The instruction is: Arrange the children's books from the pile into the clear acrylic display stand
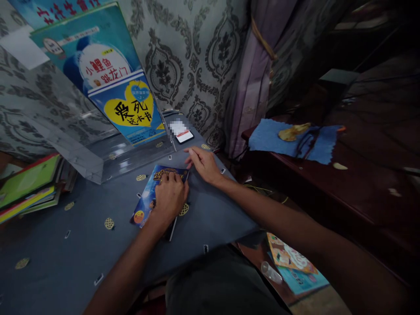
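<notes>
A blue book or booklet with a gold-lettered title lies at a slant on the grey tablecloth. My left hand rests palm down on its cover, fingers on the title end and thumb near the right edge. Just right of the book's far corner is my right hand, fingers loosely extended toward the left, with nothing visible in it. A dark edge with a pale line shows beneath my left wrist; what it belongs to is hidden.
Picture books lean upright in a clear acrylic stand. Beside it lies a phone with a lit screen. A book stack sits at left. Right, a dark red surface holds a blue cloth; more books lie below.
</notes>
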`<state>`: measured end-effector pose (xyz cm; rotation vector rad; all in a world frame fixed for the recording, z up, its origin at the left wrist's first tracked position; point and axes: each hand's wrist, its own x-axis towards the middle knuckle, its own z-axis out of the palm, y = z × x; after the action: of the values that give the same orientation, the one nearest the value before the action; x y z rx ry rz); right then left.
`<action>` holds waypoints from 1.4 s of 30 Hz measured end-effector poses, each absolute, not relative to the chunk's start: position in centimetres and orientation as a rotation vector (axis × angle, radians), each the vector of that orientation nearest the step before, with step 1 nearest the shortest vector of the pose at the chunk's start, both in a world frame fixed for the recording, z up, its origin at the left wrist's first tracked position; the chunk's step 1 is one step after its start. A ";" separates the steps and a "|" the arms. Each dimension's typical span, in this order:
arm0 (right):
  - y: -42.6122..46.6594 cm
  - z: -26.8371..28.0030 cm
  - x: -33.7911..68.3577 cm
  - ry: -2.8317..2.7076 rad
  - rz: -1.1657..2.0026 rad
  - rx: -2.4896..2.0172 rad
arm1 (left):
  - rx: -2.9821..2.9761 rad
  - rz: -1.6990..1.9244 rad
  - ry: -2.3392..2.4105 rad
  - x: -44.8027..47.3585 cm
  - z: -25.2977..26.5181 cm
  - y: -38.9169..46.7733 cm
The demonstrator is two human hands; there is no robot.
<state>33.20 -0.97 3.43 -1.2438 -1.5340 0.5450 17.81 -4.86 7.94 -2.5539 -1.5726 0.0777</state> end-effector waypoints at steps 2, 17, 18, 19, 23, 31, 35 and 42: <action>-1.1 3.5 33.1 -1.655 0.512 -1.289 | -2.556 0.077 -1.565 17.8 7.9 -4.9; -3.4 3.1 32.3 -2.330 -0.115 -1.359 | -3.144 -0.352 -1.032 8.4 6.7 -3.6; -3.7 3.0 32.3 -2.340 -0.103 -1.346 | -3.205 -0.325 -1.014 7.0 6.8 -4.0; -4.0 2.8 32.3 -2.339 -0.085 -1.340 | -3.253 -0.289 -0.997 5.8 6.9 -4.5; -5.0 1.9 32.2 -2.294 -0.018 -1.342 | -3.337 -0.105 -0.944 2.8 7.1 -6.7; -3.9 1.8 32.2 -2.314 0.191 -1.433 | -3.125 -0.268 -0.963 3.4 4.4 -8.1; -2.2 2.4 32.2 -2.350 0.280 -1.404 | -2.987 -0.379 -0.948 4.9 3.7 -8.3; 1.0 2.0 31.4 -2.335 0.373 -1.334 | -2.795 -0.460 -0.991 8.2 3.2 -8.7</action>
<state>31.39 1.01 1.96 -1.3342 -2.3346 0.3726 8.16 -8.69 3.16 -2.7950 -0.9908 -0.4598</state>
